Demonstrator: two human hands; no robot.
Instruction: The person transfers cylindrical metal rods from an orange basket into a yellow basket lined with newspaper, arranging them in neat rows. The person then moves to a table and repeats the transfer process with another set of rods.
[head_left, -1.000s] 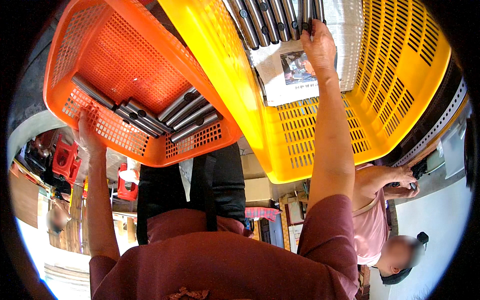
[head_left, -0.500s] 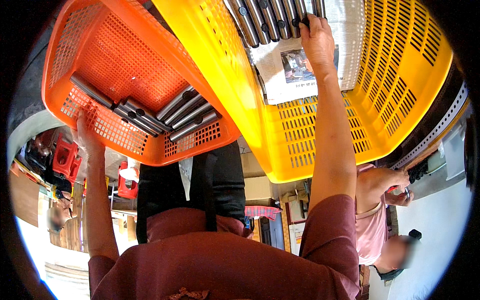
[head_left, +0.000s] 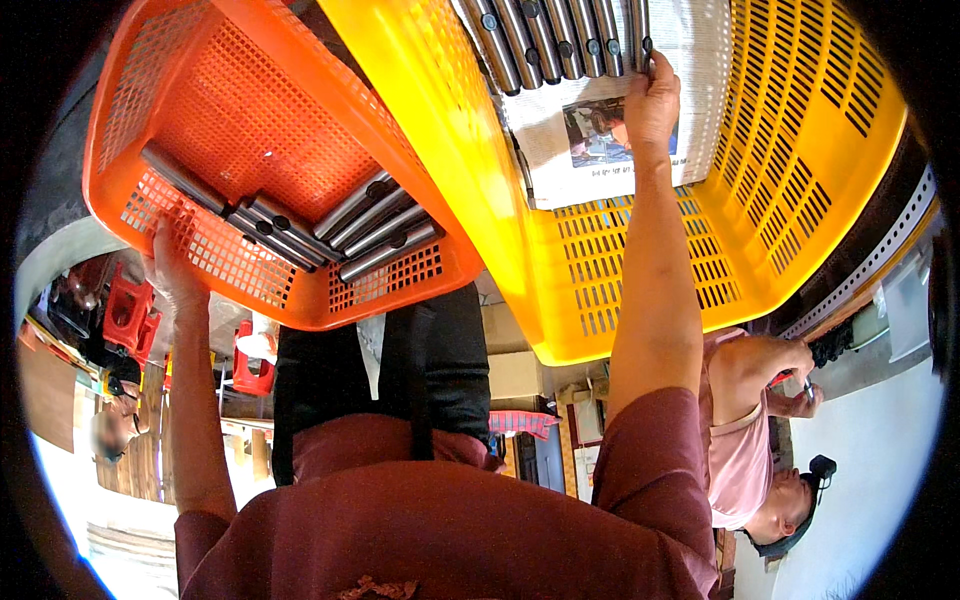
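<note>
left hand (head_left: 172, 268) is on the near rim of the orange perforated plastic basket (head_left: 250, 110), fingers wrapped on the edge, gripping it. inside that basket, a loose bunch of grey metal cylinders (head_left: 320, 225) lies along the near wall, some angled left, some right, touching each other. right hand (head_left: 650, 100) reaches farther out into the yellow slotted plastic basket (head_left: 800, 180), which sits just right of the orange one, walls touching or close to it — cannot tell which. right-hand fingers are curled at the near end of a row of dark grey metal tubes (head_left: 555, 35) laid side by side at the far side of the yellow basket; fingertips touch the rightmost tube end, but whether they actually clamp it cannot be told. the tube row rests on a sheet of printed newspaper (head_left: 590, 150) lining the yellow basket floor, and the heel of the right hand sits over that paper. both forearms come up from the near edge, maroon sleeves (head_left: 640, 450) at the shoulders. lower right, another person in a pink shirt (head_left: 740, 460) is bent over, hands together at a bench — well apart from the baskets. red plastic stools (head_left: 125, 315) show at the left under the orange basket.
</note>
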